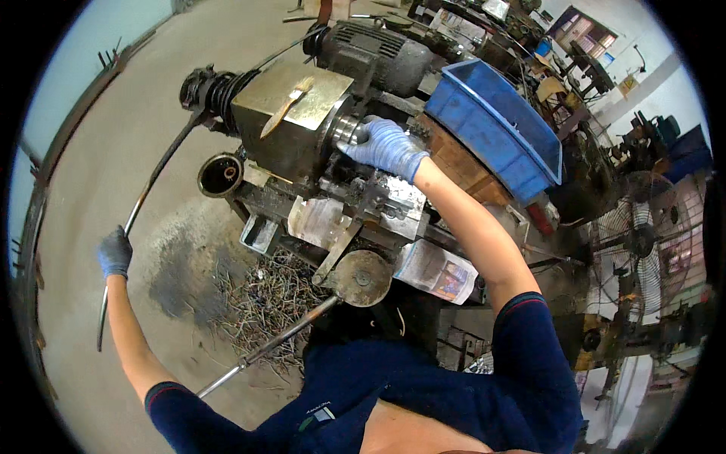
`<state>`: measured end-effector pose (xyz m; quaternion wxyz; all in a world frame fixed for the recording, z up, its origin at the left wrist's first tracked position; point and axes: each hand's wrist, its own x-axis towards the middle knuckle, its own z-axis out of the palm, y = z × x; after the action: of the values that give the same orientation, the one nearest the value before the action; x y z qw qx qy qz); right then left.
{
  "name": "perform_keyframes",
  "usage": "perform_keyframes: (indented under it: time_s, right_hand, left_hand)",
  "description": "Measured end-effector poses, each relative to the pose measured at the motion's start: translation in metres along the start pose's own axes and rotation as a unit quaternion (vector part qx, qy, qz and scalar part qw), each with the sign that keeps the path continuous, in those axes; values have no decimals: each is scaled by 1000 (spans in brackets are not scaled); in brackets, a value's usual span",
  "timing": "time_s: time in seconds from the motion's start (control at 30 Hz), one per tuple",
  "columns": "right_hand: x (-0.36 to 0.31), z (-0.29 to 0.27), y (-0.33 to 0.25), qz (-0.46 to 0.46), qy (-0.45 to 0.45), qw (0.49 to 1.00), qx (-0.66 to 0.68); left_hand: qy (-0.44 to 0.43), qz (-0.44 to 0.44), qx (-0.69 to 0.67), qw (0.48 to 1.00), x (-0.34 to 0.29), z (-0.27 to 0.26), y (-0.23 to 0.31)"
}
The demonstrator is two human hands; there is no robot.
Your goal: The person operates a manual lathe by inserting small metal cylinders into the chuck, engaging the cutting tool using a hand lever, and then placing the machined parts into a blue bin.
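My left hand [115, 253], in a grey-blue glove, is wrapped round a long bent metal lever [155, 178]. The lever runs up to the rear end of the lathe's spindle. In a striped blue glove, my right hand [386, 145] closes its fingers and thumb at the shiny round collet nose [344, 130] on the headstock [280, 144]. Whether a small workpiece sits between those fingers is hidden. On the headstock's flat top lies a wooden-handled brush [286, 107]. Below my right hand is the greasy tool slide [378, 200].
An electric motor [374, 54] stands behind the headstock, beside a blue plastic bin [495, 125]. A round plate [363, 278] with a long steel handle [276, 342] is close to my body. Metal shavings [261, 303] cover the floor. A standing fan [639, 240] is at right.
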<state>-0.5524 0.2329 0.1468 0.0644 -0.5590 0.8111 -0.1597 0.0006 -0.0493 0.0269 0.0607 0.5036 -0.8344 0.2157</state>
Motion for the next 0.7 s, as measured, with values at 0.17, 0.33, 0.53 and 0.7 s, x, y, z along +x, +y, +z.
perform_keyframes:
  time_s: [0.17, 0.33, 0.53, 0.7]
  right_hand:
    - [-36, -25, 5, -149, 179, 972, 43]
    - [-126, -87, 51, -92, 217, 971, 44]
    - [-248, -91, 147, 175, 207, 962, 33]
    - [-331, -86, 239, 311, 185, 932, -26]
  left_hand:
    - [93, -1, -303, 949, 8, 12, 17]
    - [80, -41, -519, 850, -9, 61, 166]
    - [-232, 212, -211, 926, -34, 121, 283]
    - [-288, 278, -28, 916, 24, 35, 285]
